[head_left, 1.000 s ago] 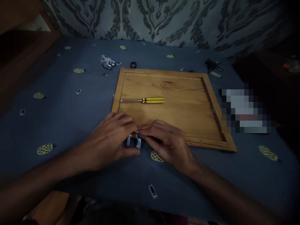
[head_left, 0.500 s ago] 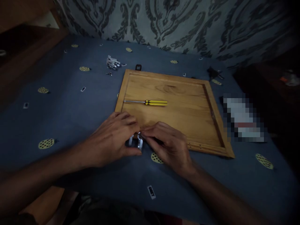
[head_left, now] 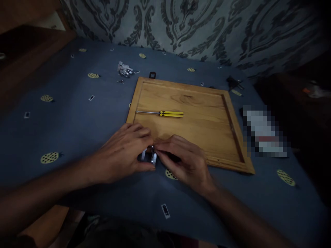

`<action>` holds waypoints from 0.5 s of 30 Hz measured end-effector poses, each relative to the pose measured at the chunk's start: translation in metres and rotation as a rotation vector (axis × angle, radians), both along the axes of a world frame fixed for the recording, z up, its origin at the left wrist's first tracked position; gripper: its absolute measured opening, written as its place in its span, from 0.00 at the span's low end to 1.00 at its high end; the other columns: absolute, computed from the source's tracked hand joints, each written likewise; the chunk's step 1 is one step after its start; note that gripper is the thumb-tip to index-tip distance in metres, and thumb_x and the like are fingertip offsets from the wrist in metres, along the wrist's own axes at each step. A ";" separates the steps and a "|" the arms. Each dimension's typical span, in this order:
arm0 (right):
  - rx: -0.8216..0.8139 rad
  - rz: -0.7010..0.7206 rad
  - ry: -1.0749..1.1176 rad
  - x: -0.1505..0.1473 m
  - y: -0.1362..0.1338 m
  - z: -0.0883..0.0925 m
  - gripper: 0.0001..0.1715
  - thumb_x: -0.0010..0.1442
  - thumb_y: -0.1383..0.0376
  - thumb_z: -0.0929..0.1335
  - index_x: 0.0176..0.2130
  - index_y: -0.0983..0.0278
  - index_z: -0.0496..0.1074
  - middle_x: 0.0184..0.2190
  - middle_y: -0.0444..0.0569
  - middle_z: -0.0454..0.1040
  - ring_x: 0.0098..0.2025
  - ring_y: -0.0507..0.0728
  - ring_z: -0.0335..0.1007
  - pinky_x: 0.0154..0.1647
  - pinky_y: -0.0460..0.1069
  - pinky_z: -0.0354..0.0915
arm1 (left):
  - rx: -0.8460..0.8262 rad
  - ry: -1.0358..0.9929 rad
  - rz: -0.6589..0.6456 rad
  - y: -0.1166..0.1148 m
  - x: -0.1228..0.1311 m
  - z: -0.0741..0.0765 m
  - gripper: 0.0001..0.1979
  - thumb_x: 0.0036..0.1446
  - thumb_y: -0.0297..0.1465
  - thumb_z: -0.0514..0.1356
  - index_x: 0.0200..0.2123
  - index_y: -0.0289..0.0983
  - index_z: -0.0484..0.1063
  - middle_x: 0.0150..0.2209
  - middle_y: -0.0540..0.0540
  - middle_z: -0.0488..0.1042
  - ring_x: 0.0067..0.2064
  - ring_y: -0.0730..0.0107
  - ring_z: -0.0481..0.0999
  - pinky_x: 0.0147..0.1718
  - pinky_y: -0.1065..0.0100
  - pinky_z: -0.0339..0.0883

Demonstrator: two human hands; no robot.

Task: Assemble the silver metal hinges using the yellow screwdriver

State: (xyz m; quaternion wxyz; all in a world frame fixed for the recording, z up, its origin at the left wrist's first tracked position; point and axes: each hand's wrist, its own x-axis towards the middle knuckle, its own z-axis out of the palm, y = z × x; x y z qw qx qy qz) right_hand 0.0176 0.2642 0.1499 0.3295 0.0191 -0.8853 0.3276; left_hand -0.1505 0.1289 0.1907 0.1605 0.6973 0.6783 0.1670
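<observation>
A small silvery metal part [head_left: 153,158] is at the near left corner of a framed wooden panel [head_left: 196,103]. My left hand [head_left: 124,151] curls around this part, with its thumb below and its fingers above. From the right, my right hand [head_left: 186,162] pinches at the part's upper end; whatever small thing lies between its fingertips is too hidden to name. A screwdriver [head_left: 170,113] with a yellow and black handle lies on the panel, its shaft pointing left.
On the blue patterned cloth [head_left: 77,117] lie more metal pieces [head_left: 125,69] and small screws [head_left: 120,81] beyond the panel. A dark object [head_left: 234,83] sits at the back right, a blurred-out packet [head_left: 266,131] at the right. Behind is patterned fabric [head_left: 181,27].
The view has shifted slightly, moving the panel's right side and the packet a little left. Both hands keep nearly the same pose at the metal part.
</observation>
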 end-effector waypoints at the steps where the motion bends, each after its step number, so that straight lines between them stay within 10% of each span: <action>1: -0.026 -0.014 -0.002 0.000 0.000 0.001 0.09 0.66 0.74 0.71 0.44 0.63 0.78 0.34 0.49 0.83 0.36 0.55 0.79 0.37 0.50 0.75 | -0.003 0.000 0.003 0.000 0.000 0.000 0.15 0.59 0.41 0.72 0.42 0.38 0.76 0.45 0.46 0.77 0.52 0.54 0.74 0.52 0.54 0.66; 15: -0.029 -0.030 -0.078 0.002 0.003 0.002 0.07 0.69 0.71 0.71 0.46 0.63 0.79 0.39 0.50 0.82 0.41 0.56 0.80 0.41 0.52 0.77 | 0.042 0.003 0.003 -0.002 -0.001 -0.005 0.15 0.59 0.41 0.73 0.39 0.39 0.75 0.43 0.47 0.77 0.50 0.55 0.74 0.50 0.54 0.66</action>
